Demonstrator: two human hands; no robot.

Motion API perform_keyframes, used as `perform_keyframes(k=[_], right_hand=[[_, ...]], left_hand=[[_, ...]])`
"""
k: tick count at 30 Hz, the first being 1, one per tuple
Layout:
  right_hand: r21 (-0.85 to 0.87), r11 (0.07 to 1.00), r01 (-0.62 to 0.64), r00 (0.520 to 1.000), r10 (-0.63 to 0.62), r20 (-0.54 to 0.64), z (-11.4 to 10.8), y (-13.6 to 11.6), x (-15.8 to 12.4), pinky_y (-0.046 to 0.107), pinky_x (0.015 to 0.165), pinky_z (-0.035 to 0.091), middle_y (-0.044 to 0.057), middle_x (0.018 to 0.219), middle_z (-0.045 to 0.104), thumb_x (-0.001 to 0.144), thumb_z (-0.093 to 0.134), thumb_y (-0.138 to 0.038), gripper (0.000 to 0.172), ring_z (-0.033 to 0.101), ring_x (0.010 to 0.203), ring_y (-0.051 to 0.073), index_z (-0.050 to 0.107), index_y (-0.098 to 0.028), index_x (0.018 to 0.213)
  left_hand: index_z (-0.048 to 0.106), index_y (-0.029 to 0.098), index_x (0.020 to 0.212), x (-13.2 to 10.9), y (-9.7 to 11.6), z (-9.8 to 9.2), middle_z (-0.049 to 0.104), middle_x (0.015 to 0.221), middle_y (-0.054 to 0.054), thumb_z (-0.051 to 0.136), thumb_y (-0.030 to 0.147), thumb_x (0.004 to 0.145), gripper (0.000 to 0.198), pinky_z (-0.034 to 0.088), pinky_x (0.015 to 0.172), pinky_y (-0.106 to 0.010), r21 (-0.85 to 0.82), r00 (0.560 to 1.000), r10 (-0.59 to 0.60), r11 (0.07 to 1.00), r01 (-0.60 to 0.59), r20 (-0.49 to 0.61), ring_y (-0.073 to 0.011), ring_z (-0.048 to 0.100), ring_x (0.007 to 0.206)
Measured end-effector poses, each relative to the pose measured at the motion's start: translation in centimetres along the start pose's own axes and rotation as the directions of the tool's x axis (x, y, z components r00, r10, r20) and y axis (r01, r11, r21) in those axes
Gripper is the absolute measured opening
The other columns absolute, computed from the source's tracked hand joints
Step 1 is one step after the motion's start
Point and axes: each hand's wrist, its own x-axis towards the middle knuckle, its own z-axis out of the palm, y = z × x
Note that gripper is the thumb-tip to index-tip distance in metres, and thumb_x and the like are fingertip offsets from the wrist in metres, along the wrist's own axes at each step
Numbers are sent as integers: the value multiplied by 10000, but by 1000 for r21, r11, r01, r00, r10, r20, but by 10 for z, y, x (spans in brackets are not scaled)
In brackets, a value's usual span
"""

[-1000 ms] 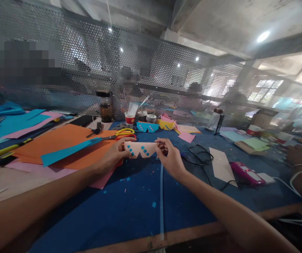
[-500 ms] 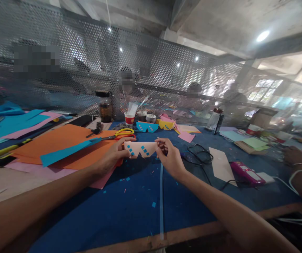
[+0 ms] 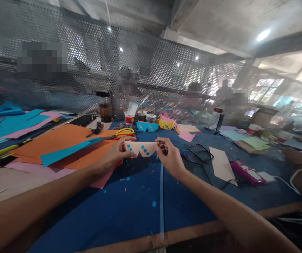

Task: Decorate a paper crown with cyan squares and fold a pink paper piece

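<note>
Blue tabletop (image 3: 126, 214) beneath cutout (image 3: 137, 146), perforated screen (image 3: 151, 75) beyond

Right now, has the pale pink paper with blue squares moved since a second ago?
No, not visibly: the pale pink paper, held between left hand and right hand, stays in the same spot against the light blue stripe.

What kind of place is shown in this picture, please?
Probably a shared craft workroom: there are a pale paper cut-out, scissors lying partly on orange paper and, at the right, another person's hand.
</note>
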Motion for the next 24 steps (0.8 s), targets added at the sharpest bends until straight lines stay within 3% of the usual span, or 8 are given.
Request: perform_keyframes(k=[17, 24], right_hand=[[-15, 1000, -1, 1000, 2, 8, 1, 1, -1, 279, 696, 616, 34, 953, 725, 1002, 597, -306, 236, 734, 800, 175, 665, -232, 1215], [-14, 1000, -2, 1000, 2, 7, 1, 0, -1, 280, 690, 600, 31, 942, 716, 1001, 596, -304, 235, 721, 776, 169, 665, -220, 1210]], left_hand=[[652, 202, 1297, 5, -4, -2, 712, 1004, -27, 938, 261, 572, 782, 552, 710, -299, 10, 1000, 20, 1000, -20, -12, -208, 695, 836], [680, 248, 1264, 3, -7, -3, 739, 1116, -49, 857, 302, 669, 623, 591, 719, -326, -55, 1000, 18, 998, -18, 1, -231, 758, 850]])
